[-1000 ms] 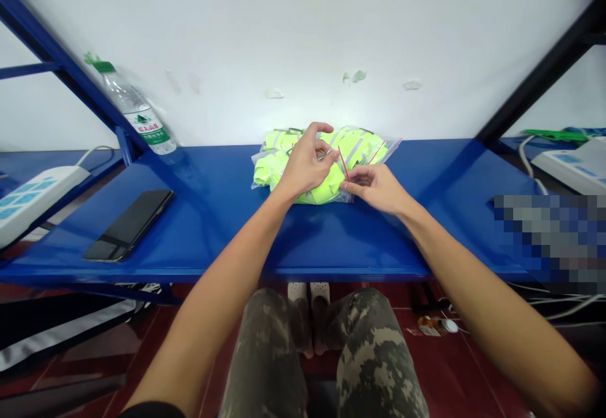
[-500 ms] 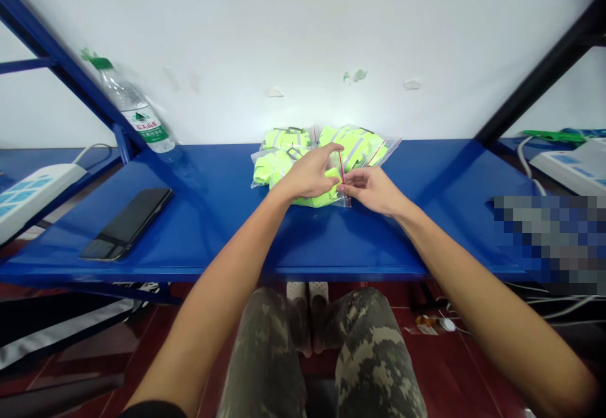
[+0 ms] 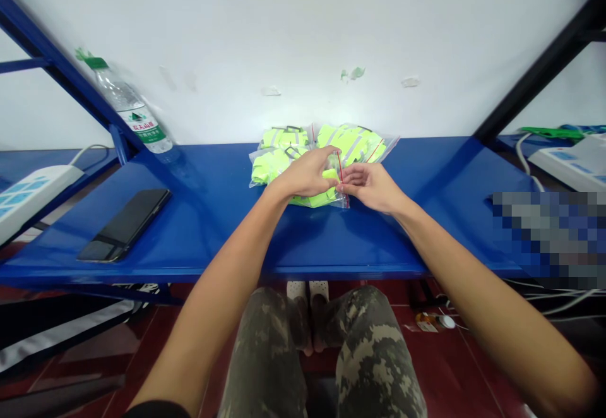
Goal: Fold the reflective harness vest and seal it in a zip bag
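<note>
A clear zip-lock bag (image 3: pixel 316 201) holds folded neon-yellow fabric and lies on the blue tabletop (image 3: pixel 208 216), its red zip strip facing right. My left hand (image 3: pixel 305 174) covers much of it, with index finger and thumb gripping it near the two ends of the strip. At the strip, thumb and fingers of my right hand (image 3: pixel 374 188) pinch the bag's open-side edge. More bagged neon-yellow bundles with grey reflective bands lie behind: one bundle (image 3: pixel 353 140) at the right, another bundle (image 3: pixel 284 136) at the back left, and a bundle (image 3: pixel 265 168) partly behind my left hand.
At the left lie a black phone (image 3: pixel 125 223) and a white power strip (image 3: pixel 35 191); a water bottle (image 3: pixel 137 118) leans near the blue frame post. A pixelated patch (image 3: pixel 553 235) covers something at the right. A white wall (image 3: pixel 303 39) rises behind the table.
My right hand's fingers have shifted slightly at the zip strip. The bag and my left hand stay nearly where they were; the whole view has moved a little.
</note>
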Tool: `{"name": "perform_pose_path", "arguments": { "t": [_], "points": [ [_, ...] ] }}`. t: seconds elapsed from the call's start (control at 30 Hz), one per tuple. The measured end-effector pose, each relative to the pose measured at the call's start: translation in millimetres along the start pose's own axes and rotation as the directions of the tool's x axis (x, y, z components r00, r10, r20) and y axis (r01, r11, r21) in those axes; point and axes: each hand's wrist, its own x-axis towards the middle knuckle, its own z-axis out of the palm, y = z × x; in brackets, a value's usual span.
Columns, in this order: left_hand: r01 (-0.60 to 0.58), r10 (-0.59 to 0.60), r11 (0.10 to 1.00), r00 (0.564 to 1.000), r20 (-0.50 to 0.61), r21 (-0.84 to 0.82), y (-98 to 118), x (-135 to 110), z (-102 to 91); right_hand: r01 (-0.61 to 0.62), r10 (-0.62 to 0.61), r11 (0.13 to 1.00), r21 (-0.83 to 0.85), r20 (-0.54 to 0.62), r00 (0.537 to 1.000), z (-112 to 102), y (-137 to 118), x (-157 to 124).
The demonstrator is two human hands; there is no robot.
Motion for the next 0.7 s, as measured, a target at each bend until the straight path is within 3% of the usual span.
{"name": "perform_pose_path", "arguments": {
  "t": [0.27, 0.43, 0.7],
  "points": [
    [0.022, -0.022, 1.000, 1.000, -0.011, 0.014, 0.0, 1.5, 1.2, 0.023, -0.023, 1.000, 0.007, 0.029, 0.999, 0.2, -1.8, -2.0],
    [0.062, -0.066, 0.997, 0.994, -0.086, -0.050, 3.4, 0.4, -3.8, 0.064, -0.064, 0.998, 0.028, -0.015, 0.998, -0.6, -4.4, -2.6],
    [-0.056, 0.020, 0.979, 0.983, -0.183, -0.196, 1.0, 1.5, -3.8, 0.053, -0.053, 0.999, -0.003, -0.070, 0.996, -4.3, -1.7, -1.8]
  ]
}}
